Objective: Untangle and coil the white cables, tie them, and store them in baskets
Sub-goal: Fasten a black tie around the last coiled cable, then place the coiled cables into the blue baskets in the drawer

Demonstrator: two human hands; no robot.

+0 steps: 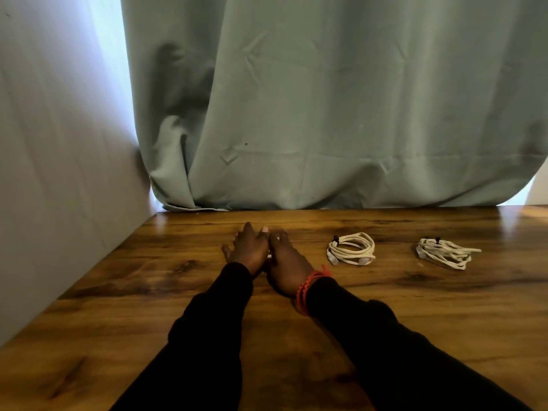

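Left hand (247, 247) and right hand (286, 262) rest flat, neither grip holding anything, on the wood-grain counter (385, 307); both tied white cable coils (351, 248) (446, 253) lie right—lift by the bundle, no basket visible.

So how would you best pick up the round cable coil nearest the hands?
Probably pinch the nearer cable coil across its bundled strands beside the dark tie, from above. It lies flat on the table, so only the top is open, and the right hand is closest.
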